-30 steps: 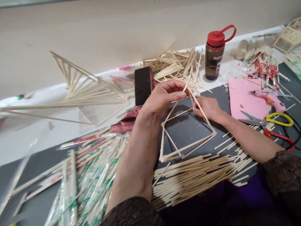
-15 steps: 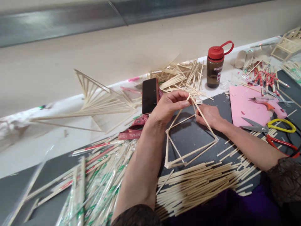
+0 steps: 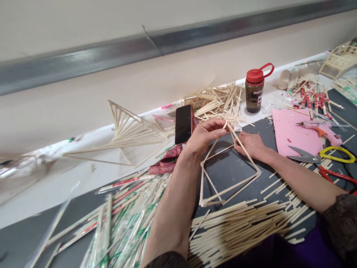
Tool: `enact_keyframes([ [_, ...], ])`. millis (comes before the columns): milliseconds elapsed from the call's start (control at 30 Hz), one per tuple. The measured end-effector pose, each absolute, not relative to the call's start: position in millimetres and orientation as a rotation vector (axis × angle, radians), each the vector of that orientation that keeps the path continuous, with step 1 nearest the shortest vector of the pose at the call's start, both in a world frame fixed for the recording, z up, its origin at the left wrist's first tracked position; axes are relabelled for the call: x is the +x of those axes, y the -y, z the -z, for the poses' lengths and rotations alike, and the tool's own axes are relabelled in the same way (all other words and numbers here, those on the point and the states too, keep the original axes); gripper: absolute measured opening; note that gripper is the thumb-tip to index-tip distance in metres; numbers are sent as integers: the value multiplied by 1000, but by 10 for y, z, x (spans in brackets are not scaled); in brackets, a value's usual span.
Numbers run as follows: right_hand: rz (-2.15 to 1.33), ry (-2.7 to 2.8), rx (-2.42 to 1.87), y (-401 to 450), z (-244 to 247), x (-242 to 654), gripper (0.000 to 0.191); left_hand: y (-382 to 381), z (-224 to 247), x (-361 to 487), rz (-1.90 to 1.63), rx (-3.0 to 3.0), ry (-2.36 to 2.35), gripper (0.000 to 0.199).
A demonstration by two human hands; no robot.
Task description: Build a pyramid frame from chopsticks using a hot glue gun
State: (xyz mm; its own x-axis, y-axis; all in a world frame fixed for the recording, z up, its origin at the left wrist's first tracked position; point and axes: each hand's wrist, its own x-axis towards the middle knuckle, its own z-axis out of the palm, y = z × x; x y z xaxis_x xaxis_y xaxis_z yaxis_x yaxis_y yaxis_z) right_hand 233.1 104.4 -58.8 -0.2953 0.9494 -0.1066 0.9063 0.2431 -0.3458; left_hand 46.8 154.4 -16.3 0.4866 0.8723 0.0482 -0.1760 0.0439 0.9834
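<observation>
A frame of thin wooden sticks (image 3: 237, 183) stands on the dark table mat, its sticks meeting at corners with whitish blobs. My left hand (image 3: 208, 134) pinches the frame's top corner between thumb and fingers. On the far right side of the frame, my right hand (image 3: 249, 144) closes its fingers at a back corner; the fingertips are partly hidden behind a slanted stick. Loose wooden sticks (image 3: 240, 227) lie in a dense row in front of the frame.
A phone (image 3: 184, 124) with a red lanyard, a stick pile (image 3: 220, 98) and a red-capped bottle (image 3: 254, 91) stand or lie behind. Scissors (image 3: 309, 155) and a pink glue gun (image 3: 323, 130) are right. Wrapped chopsticks (image 3: 125, 219) and a fan-shaped stick model (image 3: 131, 130) are left.
The view has shifted, so the whole scene sits lower and most of it slightly further right. Both hands keep their hold on the stick frame.
</observation>
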Motion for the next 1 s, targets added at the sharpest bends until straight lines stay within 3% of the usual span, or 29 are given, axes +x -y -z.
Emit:
enact_keyframes([
  [400,-779,2174,-1719,-1177,564,2468,26,-1481,90,538,-1065,1299,-740,32],
  [800,-469,2449,-1741,-1073,567,2383,34,-1478,38,446,-1081,1361,-887,36],
  [1000,-480,2428,-1726,-1102,615,2390,32,-1484,-191,356,-1071,1390,-1018,28],
])
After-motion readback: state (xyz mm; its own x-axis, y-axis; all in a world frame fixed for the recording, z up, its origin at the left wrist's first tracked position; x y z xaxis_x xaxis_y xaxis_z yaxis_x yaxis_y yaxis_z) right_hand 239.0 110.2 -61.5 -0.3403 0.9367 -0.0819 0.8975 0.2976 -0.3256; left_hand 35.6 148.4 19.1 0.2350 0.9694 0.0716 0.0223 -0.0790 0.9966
